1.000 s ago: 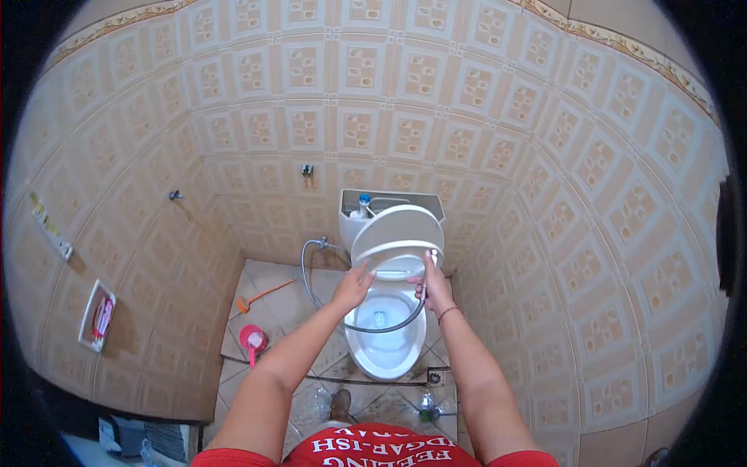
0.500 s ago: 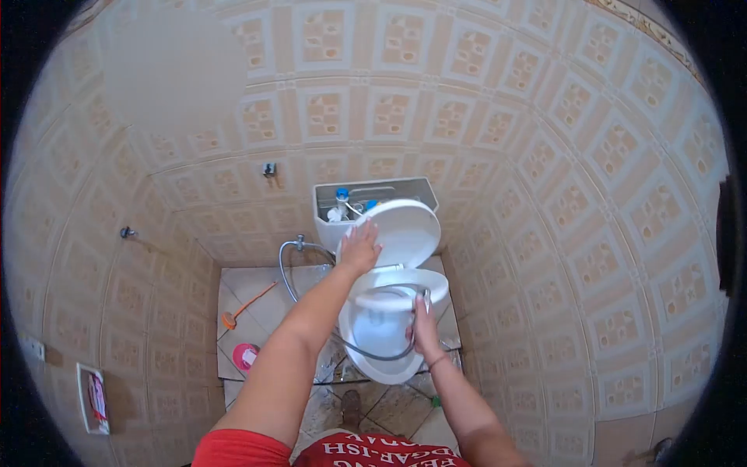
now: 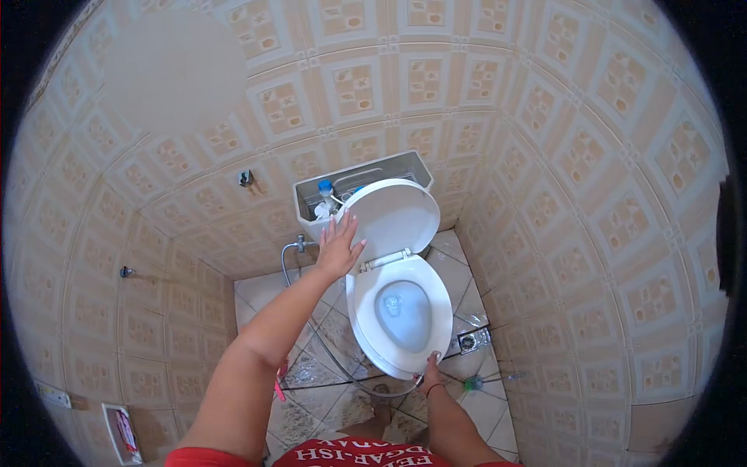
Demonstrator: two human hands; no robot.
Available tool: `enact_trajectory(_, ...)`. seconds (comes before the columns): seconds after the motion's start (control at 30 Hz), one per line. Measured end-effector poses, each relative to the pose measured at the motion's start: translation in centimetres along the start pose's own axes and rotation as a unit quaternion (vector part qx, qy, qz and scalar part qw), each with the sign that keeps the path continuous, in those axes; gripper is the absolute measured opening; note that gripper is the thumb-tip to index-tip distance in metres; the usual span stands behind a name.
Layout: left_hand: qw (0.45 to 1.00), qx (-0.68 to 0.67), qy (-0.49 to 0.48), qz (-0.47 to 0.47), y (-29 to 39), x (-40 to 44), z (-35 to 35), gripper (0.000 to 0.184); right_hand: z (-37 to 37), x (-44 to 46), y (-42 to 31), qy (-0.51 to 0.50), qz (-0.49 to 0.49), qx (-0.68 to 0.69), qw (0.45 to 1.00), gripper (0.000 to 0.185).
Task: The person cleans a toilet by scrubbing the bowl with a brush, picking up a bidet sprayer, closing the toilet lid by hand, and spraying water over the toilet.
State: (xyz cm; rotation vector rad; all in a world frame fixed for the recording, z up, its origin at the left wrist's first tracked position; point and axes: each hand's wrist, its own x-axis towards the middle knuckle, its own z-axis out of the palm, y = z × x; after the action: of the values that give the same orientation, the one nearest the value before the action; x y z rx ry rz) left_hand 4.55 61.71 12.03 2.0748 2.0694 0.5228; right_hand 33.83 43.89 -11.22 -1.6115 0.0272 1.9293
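Note:
The white toilet seat [image 3: 363, 327] lies down on the bowl, with water visible inside. Behind it the toilet lid [image 3: 397, 214] stands raised. My left hand [image 3: 339, 247] rests against the lid's left edge, its fingers spread. At the front right rim of the seat is my right hand [image 3: 433, 372], closed around the end of the bidet sprayer, which my fingers mostly hide. From there the grey sprayer hose [image 3: 331, 354] loops left across the floor and up to a wall valve [image 3: 300, 244].
Behind the lid, the cistern [image 3: 426, 167] has no cover and shows its blue-capped fittings [image 3: 325, 187]. A floor drain [image 3: 472, 341] and a green brush-like item [image 3: 473, 383] are on the right. A holder [image 3: 122, 436] hangs on the left wall.
The seat, tilted up before, now lies flat on the bowl. My right hand has moved down to the seat's front with the sprayer. My left hand stays at the lid. The view has turned.

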Motion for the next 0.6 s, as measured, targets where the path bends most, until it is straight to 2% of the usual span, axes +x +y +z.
enact_trajectory(0.1,1.000,0.000,-0.006,0.007,0.0,0.1,-0.2,0.058,1.1,1.3,0.1,0.036,-0.010,-0.001,0.999,0.051)
enact_trajectory(0.23,1.000,-0.011,0.001,0.017,0.0,0.1,-0.1,0.057,1.0,2.7,1.0,0.028,-0.088,-0.037,0.995,0.050)
enact_trajectory(0.3,0.999,-0.012,0.019,0.033,-0.2,-0.2,0.3,0.057,2.1,-0.7,1.2,-0.099,-0.120,-0.027,0.988,0.050)
enact_trajectory(0.47,0.999,-0.019,0.018,0.019,0.5,-0.9,-0.3,0.056,4.2,-8.6,1.6,-0.120,-0.138,0.050,0.982,0.049)
enact_trajectory(0.57,1.000,-0.016,0.016,0.010,1.2,-1.2,-0.6,0.056,3.9,-10.1,1.8,-0.094,-0.262,-0.171,0.945,0.048)
enact_trajectory(0.6,1.000,-0.018,0.017,0.008,1.5,-1.6,-0.8,0.056,4.1,-11.3,1.5,-0.094,-0.263,-0.175,0.944,0.048)
